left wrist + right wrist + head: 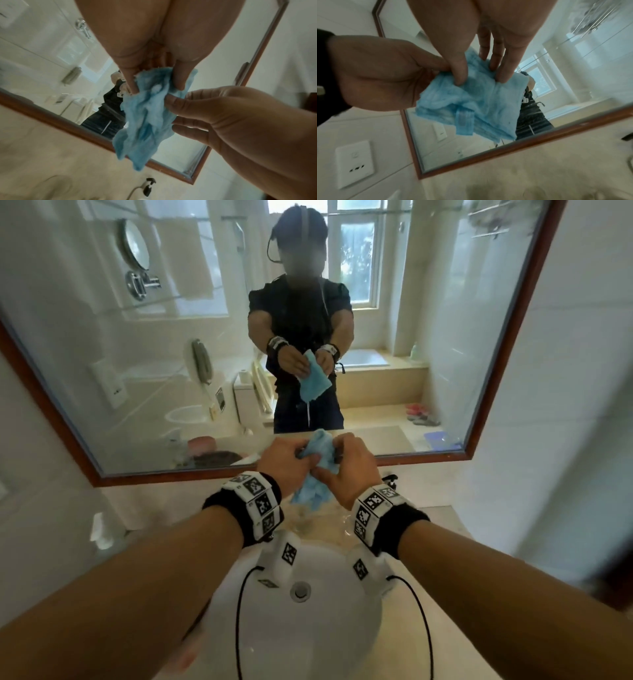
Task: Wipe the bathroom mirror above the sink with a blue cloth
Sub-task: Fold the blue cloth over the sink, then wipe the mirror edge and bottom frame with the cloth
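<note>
While both hands hold it, blue cloth point(317, 455) hangs bunched before mirror point(445, 337), not touching the glass.
Mirror beyond the grip, wood-framed; white sink point(308, 628) below it. Left hand point(286, 462) pinches the cloth's left side between thumb and fingers; right hand point(346, 465) pinches the right side. Loose end droops beneath both grips.
</note>
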### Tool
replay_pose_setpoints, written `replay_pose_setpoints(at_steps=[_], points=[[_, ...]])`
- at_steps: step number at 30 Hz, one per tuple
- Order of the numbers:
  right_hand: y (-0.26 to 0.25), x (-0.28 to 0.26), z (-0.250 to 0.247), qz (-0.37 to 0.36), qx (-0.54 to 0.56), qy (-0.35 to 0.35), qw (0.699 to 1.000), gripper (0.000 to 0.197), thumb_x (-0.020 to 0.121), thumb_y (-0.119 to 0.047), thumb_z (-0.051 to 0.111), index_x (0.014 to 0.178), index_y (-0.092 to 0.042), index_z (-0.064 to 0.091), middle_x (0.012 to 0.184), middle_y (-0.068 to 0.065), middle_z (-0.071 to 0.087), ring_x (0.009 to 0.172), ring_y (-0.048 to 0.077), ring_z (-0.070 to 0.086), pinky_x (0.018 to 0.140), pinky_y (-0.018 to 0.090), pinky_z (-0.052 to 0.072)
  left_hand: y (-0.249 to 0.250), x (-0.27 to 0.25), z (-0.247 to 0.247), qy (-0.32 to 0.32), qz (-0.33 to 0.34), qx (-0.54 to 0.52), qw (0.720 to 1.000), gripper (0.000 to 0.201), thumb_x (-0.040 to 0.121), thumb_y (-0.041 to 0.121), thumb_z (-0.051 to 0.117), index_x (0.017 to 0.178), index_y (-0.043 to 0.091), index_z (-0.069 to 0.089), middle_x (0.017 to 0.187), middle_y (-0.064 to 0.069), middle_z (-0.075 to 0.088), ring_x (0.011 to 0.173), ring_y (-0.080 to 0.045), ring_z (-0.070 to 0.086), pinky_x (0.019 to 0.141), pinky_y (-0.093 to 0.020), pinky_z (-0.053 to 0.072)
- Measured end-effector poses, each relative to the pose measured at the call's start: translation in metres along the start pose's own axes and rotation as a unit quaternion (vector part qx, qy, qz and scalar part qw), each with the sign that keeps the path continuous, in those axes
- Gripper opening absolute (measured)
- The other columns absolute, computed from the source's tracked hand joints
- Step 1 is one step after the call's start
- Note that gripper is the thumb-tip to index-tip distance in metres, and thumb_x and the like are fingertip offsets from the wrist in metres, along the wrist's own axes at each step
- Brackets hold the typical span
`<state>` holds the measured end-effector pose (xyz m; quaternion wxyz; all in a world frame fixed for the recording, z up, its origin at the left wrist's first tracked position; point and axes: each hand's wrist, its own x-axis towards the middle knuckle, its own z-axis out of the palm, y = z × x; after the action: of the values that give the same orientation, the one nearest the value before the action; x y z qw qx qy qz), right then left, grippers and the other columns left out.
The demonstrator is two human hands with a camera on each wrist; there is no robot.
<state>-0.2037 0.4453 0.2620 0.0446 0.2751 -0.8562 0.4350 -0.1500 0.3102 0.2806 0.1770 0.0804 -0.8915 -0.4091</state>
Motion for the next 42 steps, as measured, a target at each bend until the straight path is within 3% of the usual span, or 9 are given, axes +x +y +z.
replay_pose_setpoints(at_steps=[4, 10, 12, 15, 20, 26, 31, 34, 42], points=[[0.001, 0.010, -0.032, -0.010, 0.015, 0.058, 0.998, 0.050, 0.079, -0.031, 0.076, 0.120, -0.020, 0.049, 0.113, 0.004, 0.054, 0.100, 0.022, 0.057, 0.085, 0.033, 0.048, 0.028, 0.025, 0.008, 0.010, 0.040, -0.019, 0.999, 0.033, 0.088, 0.017, 0.066, 0.059, 0.021, 0.052, 0.053, 0.008, 0.049, 0.054, -0.010, 0.046, 0.056, -0.028, 0.039], [0.004, 0.031, -0.061, 0.006, 0.047, 0.120, 0.992, 0.062, 0.081, -0.039, 0.073, 0.137, -0.029, 0.047, 0.123, 0.003, 0.061, 0.111, 0.021, 0.060, 0.097, 0.038, 0.047, 0.059, 0.066, 0.015, 0.030, 0.112, -0.099, 0.988, 0.018, 0.088, 0.017, 0.065, 0.074, 0.005, 0.064, 0.065, -0.005, 0.062, 0.060, -0.012, 0.055, 0.060, -0.030, 0.046], [0.005, 0.039, -0.070, 0.020, 0.064, 0.151, 0.986, 0.060, 0.081, -0.033, 0.076, 0.135, -0.025, 0.051, 0.121, 0.000, 0.065, 0.108, 0.017, 0.062, 0.092, 0.027, 0.046, 0.066, 0.077, 0.020, 0.016, 0.120, -0.146, 0.982, 0.007, 0.089, 0.010, 0.066, 0.083, 0.009, 0.070, 0.076, -0.009, 0.070, 0.072, -0.018, 0.064, 0.070, -0.037, 0.053], [0.007, 0.049, -0.087, 0.043, 0.068, 0.185, 0.980, 0.051, 0.081, -0.025, 0.077, 0.129, -0.020, 0.058, 0.112, -0.002, 0.069, 0.095, 0.009, 0.063, 0.082, 0.015, 0.042, 0.076, 0.095, 0.030, -0.014, 0.134, -0.183, 0.974, 0.025, 0.088, 0.002, 0.067, 0.082, 0.027, 0.071, 0.073, 0.008, 0.071, 0.074, -0.013, 0.065, 0.075, -0.040, 0.054], [0.013, 0.064, -0.109, 0.043, 0.074, 0.235, 0.968, 0.040, 0.081, -0.021, 0.076, 0.118, -0.018, 0.062, 0.105, -0.001, 0.070, 0.094, 0.013, 0.066, 0.087, 0.033, 0.055, 0.101, 0.107, 0.041, -0.035, 0.135, -0.206, 0.969, 0.021, 0.084, 0.006, 0.072, 0.083, 0.027, 0.069, 0.086, -0.005, 0.069, 0.083, -0.017, 0.061, 0.087, -0.039, 0.052], [0.020, 0.086, -0.140, 0.051, 0.118, 0.263, 0.956, 0.030, 0.080, -0.021, 0.076, 0.107, -0.023, 0.063, 0.100, -0.005, 0.070, 0.090, 0.013, 0.067, 0.085, 0.033, 0.056, 0.144, 0.128, 0.044, -0.032, 0.125, -0.187, 0.974, 0.020, 0.087, 0.008, 0.069, 0.103, 0.019, 0.071, 0.093, 0.003, 0.064, 0.089, -0.010, 0.058, 0.087, -0.024, 0.044], [0.034, 0.108, -0.179, 0.025, 0.114, 0.267, 0.957, 0.031, 0.079, -0.021, 0.077, 0.107, -0.023, 0.063, 0.099, -0.006, 0.069, 0.088, 0.013, 0.067, 0.082, 0.028, 0.055, 0.177, 0.159, 0.050, -0.036, 0.193, -0.101, 0.975, 0.019, 0.091, 0.029, 0.060, 0.072, 0.029, 0.064, 0.077, 0.000, 0.063, 0.073, -0.013, 0.056, 0.074, -0.031, 0.043], [0.042, 0.125, -0.210, 0.004, 0.102, 0.286, 0.953, 0.030, 0.079, -0.019, 0.076, 0.106, -0.021, 0.063, 0.094, -0.009, 0.066, 0.087, 0.011, 0.065, 0.078, 0.024, 0.051, 0.192, 0.191, 0.054, 0.028, 0.235, 0.013, 0.971, 0.045, 0.084, 0.057, 0.045, 0.095, 0.023, 0.072, 0.099, -0.005, 0.070, 0.091, -0.019, 0.062, 0.088, -0.034, 0.048], [0.048, 0.191, -0.288, -0.072, 0.008, 0.316, 0.946, 0.035, 0.082, -0.022, 0.071, 0.114, -0.018, 0.062, 0.107, 0.003, 0.068, 0.095, 0.018, 0.064, 0.088, 0.030, 0.052, 0.231, 0.274, 0.037, 0.204, 0.266, 0.355, 0.873, 0.061, 0.082, 0.061, 0.055, 0.137, 0.033, 0.050, 0.146, -0.001, 0.045, 0.136, -0.029, 0.035, 0.111, -0.052, 0.032]])
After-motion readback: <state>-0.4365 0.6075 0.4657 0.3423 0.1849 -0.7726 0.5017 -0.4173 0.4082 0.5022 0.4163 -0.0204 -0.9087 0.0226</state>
